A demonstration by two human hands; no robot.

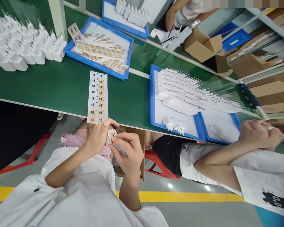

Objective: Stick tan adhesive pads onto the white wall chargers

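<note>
My left hand (97,138) is closed around a small white charger (111,133), holding it just off the table's front edge. The charger's face, with a dark red slot, is turned up. My right hand (129,151) reaches in from the right, its index fingertip on the charger's face and its thumb by the lower edge. Whether a sticker lies under that fingertip is hidden. Just beyond my left hand, a sticker sheet (98,97) lies on the green table, several of its labels peeled away along the left column.
A blue tray (126,71) of sticker sheets stands behind. White chargers (26,47) stand in rows at left; another blue tray (152,97) holds more at right. A cardboard box (142,157) is below my hands. A co-worker's hands (257,134) are at far right.
</note>
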